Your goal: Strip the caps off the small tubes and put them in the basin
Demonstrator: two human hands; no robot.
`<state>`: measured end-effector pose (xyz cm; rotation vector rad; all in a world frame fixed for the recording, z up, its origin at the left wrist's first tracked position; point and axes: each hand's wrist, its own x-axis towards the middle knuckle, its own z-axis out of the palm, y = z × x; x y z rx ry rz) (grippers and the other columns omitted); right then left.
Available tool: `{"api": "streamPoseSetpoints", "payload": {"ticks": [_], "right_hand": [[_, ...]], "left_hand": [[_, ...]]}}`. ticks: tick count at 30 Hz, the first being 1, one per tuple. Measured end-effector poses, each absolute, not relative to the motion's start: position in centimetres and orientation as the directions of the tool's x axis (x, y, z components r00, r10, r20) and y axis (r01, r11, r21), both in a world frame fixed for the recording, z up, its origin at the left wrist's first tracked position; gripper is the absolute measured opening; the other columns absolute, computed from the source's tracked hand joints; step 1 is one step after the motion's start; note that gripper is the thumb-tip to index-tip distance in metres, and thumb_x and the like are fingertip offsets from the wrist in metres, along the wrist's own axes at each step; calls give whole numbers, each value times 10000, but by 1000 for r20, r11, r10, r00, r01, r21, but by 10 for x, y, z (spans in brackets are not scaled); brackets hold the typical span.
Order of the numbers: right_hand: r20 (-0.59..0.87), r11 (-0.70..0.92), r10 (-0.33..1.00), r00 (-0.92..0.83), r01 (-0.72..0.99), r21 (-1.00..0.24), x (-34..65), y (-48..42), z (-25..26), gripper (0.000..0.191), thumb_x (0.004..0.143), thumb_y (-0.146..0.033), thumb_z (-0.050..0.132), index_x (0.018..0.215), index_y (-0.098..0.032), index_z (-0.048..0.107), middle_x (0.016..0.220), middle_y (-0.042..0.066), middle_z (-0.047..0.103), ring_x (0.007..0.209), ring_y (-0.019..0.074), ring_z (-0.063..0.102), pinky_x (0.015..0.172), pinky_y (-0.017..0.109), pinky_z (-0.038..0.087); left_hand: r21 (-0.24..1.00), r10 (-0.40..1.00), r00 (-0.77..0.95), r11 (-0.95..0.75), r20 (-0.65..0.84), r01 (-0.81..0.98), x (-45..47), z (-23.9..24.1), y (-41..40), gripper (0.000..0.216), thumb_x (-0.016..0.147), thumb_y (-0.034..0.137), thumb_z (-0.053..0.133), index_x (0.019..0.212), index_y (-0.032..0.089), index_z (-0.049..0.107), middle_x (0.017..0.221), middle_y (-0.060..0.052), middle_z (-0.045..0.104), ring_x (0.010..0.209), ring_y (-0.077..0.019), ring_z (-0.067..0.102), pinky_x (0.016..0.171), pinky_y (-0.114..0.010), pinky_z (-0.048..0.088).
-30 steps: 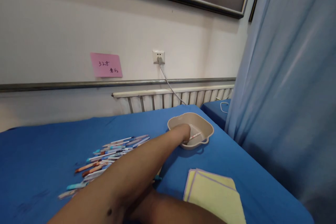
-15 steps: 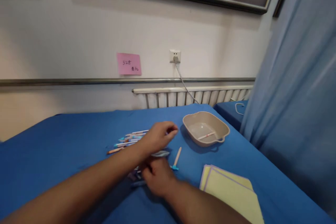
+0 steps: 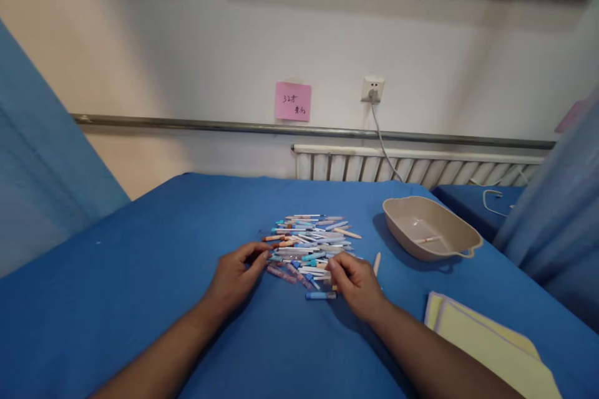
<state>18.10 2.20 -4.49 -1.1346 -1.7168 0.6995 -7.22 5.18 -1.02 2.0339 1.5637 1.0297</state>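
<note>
Bracketing the pile of pens (image 3: 309, 240) with both hands. My left hand (image 3: 234, 274) is at the pile's left edge, thumb and forefinger curled right by the pens; whether anything is pinched between them I can't make out. My right hand (image 3: 358, 283) is at the near right side, fingers bent inward, tips down among the pens. Grasp unconfirmed there too: the hand hides what lies under it.

Location: pile sits on the blue cloth (image 3: 140, 249), ahead of me and between the hands. White, orange, pink and several blues are mixed; most pens lie crosswise to my view, overlapping. A blue pen (image 3: 321, 295) lies at the near edge; a pale pen (image 3: 377, 263) lies just beside the right hand, off the main heap.

Progress, my estimate: early. Beige basin (image 3: 452, 227), right of the pile, holds one thin stick (image 3: 428, 239) that I can see. All other pens visible are outside it, and I spot no separate groups by colour. Yellow sheets (image 3: 491, 333), near right, overlap askew, partly behind my forearm.
</note>
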Motion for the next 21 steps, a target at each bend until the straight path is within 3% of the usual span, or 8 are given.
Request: {"api": "streamPoseSetpoints", "payload": {"ticks": [13,17,21], "right_hand": [[468,418,883,-41,526,-741,222,35,-35,255,899,-338,462,726,-185,569,571,-41,502,514,101,460,517,203,340],[457,463,872,-175,596,-656,221,33,-32,192,885,-291,486,752,-189,579,610,-31,551,560,109,496,552,207,348],[347,536,844,-409,640,-550,213,28,-30,159,891,-226,463,811,-196,597,717,-6,620,668,123,560,622,213,370]], "left_hand": [[711,881,429,-430,198,556,-53,-13,37,215,855,257,468,880,202,675,856,-14,698,797,-157,620,751,-244,458],[705,858,484,-450,172,548,-49,-15,34,206,873,254,460,891,213,661,846,-3,679,788,-148,600,741,-240,444],[716,847,511,-448,149,535,-49,-17,34,196,884,243,452,902,216,646,863,5,666,801,-139,589,751,-238,433]]}}
